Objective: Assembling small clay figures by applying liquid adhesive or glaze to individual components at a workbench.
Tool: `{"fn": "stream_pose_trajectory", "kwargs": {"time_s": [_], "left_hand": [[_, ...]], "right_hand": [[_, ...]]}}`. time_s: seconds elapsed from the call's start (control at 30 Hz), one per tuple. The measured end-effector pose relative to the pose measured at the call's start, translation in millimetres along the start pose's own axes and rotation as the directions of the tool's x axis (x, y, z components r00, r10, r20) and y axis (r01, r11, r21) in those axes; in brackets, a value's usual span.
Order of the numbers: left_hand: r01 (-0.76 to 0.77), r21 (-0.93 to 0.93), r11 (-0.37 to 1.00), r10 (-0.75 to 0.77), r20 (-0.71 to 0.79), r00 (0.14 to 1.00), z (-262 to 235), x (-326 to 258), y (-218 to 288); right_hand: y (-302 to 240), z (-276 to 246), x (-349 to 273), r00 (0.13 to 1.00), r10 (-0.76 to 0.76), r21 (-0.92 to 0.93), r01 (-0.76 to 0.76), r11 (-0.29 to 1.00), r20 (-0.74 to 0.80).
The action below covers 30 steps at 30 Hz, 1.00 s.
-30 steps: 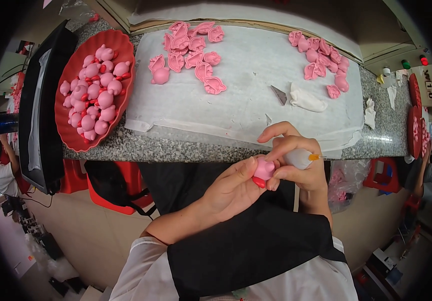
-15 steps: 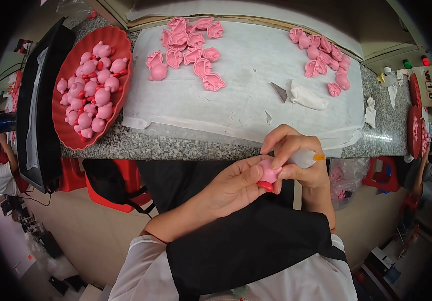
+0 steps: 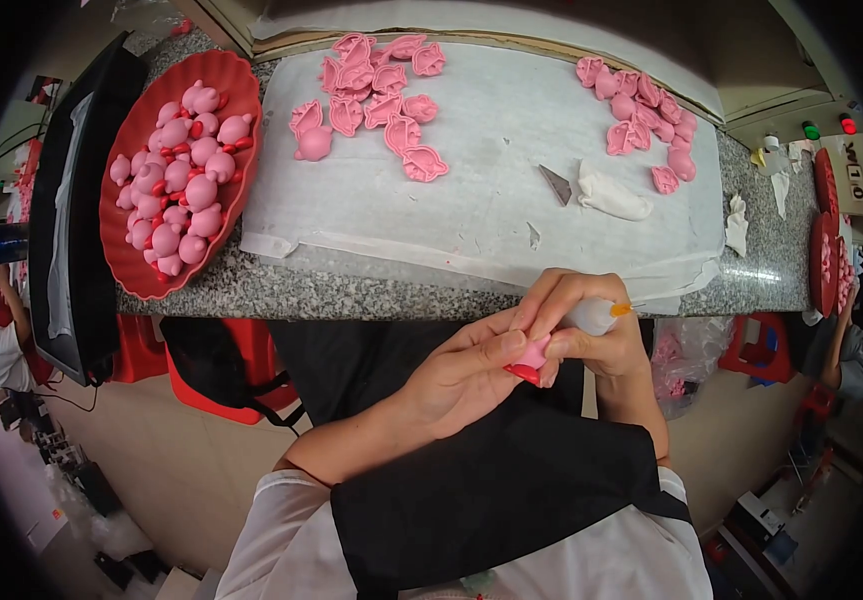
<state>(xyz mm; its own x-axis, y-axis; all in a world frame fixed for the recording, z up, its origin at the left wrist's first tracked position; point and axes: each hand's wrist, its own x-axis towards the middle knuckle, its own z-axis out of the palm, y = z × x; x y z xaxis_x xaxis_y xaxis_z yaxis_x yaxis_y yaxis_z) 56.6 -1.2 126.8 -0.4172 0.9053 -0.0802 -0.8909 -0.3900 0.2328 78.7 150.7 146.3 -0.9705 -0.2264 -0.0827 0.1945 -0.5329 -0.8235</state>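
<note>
Near the counter's front edge, my left hand grips a small pink round figure with a red part at its lower end. My right hand is closed round a small whitish squeeze bottle with an orange tip pointing right. Its thumb and fingertips also press on the figure, and partly hide it. Pink hollow shell pieces and one rounded pink piece lie on the white sheet. More pink pieces are grouped at its far right.
A red scalloped tray at the left holds many pink figures with red parts. A dark triangular blade and a crumpled white cloth rest on the sheet. Red stools stand below the counter. Other people are at the far sides.
The fingers of my right hand have closed further over the pink figure, covering more of it. Figure and bottle have shifted slightly left; the bottle's tip has tilted a little upward.
</note>
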Motion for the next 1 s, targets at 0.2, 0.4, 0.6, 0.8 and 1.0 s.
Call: {"fn": "stream_pose_trajectory", "kwargs": {"time_s": [0.2,0.4,0.6,0.8,1.0], "left_hand": [[-0.006,-0.022,1.0,0.006,0.006,1.0,-3,0,-3],[-0.001,-0.034,0.999,0.0,-0.004,1.0,-2,0,-4],[-0.046,-0.027,0.999,0.044,-0.078,0.996,-3,3,3],[-0.082,0.004,0.997,0.082,-0.128,0.988,-4,6,5],[-0.13,0.013,0.991,0.131,-0.101,0.986,-10,6,6]], "right_hand": [[0,-2,-2,0.999,0.021,-0.062,-0.023,0.998,-0.029],[7,-6,2,0.992,-0.128,-0.143,0.13,0.981,0.019],[-12,-5,2,0.96,-0.221,-0.531,0.1,0.841,-0.169],[-30,-45,11,0.785,-0.589,-0.965,-0.26,-0.031,-0.192],[-29,-14,-5,0.743,-0.558,-0.895,-0.125,0.428,-0.371]]}}
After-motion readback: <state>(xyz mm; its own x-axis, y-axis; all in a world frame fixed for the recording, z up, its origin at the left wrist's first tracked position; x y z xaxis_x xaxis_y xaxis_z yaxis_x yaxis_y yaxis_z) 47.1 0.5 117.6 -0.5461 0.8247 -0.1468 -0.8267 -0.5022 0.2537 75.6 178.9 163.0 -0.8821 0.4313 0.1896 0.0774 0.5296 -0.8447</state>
